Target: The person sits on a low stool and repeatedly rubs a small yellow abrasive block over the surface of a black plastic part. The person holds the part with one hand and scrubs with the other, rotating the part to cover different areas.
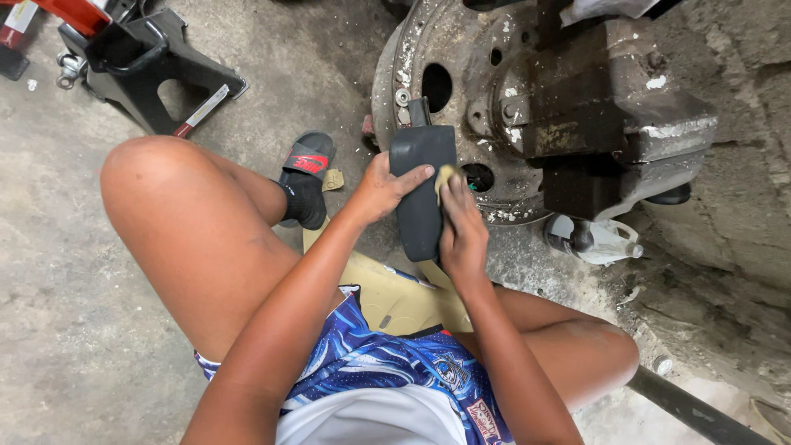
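the left hand [381, 188] grips the dark curved pad [421, 191] from its left edge, fingers across its face. the right hand [461, 232] pinches a small yellowish scrap [446, 176] against it. the pad stands upright, long axis vertical, before the rusty wheel hub [461, 74].

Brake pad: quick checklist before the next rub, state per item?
1. Left hand grips the dark brake pad: ok.
2. Right hand presses a small yellowish piece on the pad face: ok.
3. Pad clear of the rusty wheel hub: cannot tell.
4. Pad face clean: cannot tell.
5. Plastic bottle lying by the right hand, cap state: cannot tell.
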Demonstrator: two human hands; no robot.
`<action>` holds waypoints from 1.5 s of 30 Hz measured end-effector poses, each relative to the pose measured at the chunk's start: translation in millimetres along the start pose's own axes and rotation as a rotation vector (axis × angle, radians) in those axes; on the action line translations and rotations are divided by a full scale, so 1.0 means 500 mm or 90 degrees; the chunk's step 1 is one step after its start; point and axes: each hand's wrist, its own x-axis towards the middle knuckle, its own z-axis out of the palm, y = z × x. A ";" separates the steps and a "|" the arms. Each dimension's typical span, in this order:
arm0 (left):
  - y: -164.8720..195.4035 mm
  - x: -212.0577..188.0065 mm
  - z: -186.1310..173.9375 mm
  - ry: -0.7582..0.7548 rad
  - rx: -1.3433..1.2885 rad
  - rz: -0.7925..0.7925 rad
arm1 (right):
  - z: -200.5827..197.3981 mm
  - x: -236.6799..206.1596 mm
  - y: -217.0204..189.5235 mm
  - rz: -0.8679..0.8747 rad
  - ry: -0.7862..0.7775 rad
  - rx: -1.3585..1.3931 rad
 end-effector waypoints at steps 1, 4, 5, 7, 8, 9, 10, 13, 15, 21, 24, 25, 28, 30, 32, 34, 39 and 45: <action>-0.003 0.000 -0.001 -0.007 -0.014 0.009 | 0.005 0.028 -0.001 0.028 -0.013 0.011; -0.007 0.001 -0.004 -0.001 0.019 0.008 | 0.024 0.114 0.014 0.065 -0.039 0.041; -0.008 0.001 -0.005 0.004 0.042 0.003 | 0.030 0.137 0.021 0.069 -0.044 0.050; -0.006 0.000 -0.004 -0.009 -0.014 -0.005 | 0.040 0.176 0.038 0.055 -0.034 0.034; -0.004 0.001 -0.004 -0.015 -0.043 -0.007 | 0.043 0.196 0.048 0.047 -0.029 0.025; -0.001 0.000 -0.003 -0.021 -0.036 -0.001 | 0.040 0.216 0.061 0.059 0.008 0.059; 0.001 -0.002 -0.002 -0.027 -0.030 0.003 | 0.028 0.234 0.075 0.073 0.044 0.092; 0.008 0.000 0.000 -0.015 -0.029 -0.009 | -0.028 0.269 0.110 0.263 0.096 0.324; 0.010 -0.001 0.001 -0.020 -0.033 -0.005 | -0.047 0.263 0.109 0.343 0.077 0.390; 0.009 0.005 0.002 -0.018 -0.004 0.022 | -0.026 0.195 0.040 0.112 0.007 0.122; 0.006 0.006 0.002 -0.005 0.007 0.017 | -0.020 0.186 0.017 0.082 -0.005 0.026; 0.006 0.006 0.001 0.003 0.032 0.016 | -0.021 0.186 0.012 0.087 -0.005 0.012; 0.006 0.005 0.001 0.000 0.017 0.009 | -0.026 0.189 0.005 0.045 -0.001 -0.027; 0.007 0.005 0.003 -0.003 0.000 0.003 | -0.029 0.188 0.003 0.030 0.000 -0.035; 0.008 0.006 0.005 0.008 0.006 -0.001 | -0.028 0.186 0.003 0.041 -0.003 -0.023; 0.009 0.008 0.006 0.012 0.032 0.006 | -0.024 0.183 0.004 0.016 0.028 -0.034; 0.005 0.007 0.004 0.012 0.047 0.018 | -0.008 0.178 0.010 0.052 0.026 -0.024; -0.004 0.011 0.006 0.017 0.011 0.015 | 0.010 0.171 0.019 0.079 0.015 -0.034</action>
